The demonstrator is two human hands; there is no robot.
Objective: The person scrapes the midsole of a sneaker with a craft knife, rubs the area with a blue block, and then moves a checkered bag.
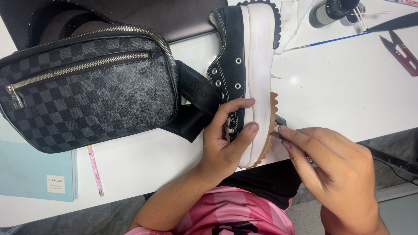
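two hands work on a black canvas platform sneaker with a thick white sole and tan rubber tread (244, 78), which lies on its side at the near edge of the white desk (348, 87), sole turned right so the tread is easy to reach. the left hand (224, 139) is curled around the toe end, thumb and fingers pressed on canvas and sole, seemingly to steady it. the right hand (335, 169) pinches a small dark grey block (279, 126) against the tread edge. a black checkered zip pouch (87, 91) sits to the left, red thread snips (402, 54) far right.
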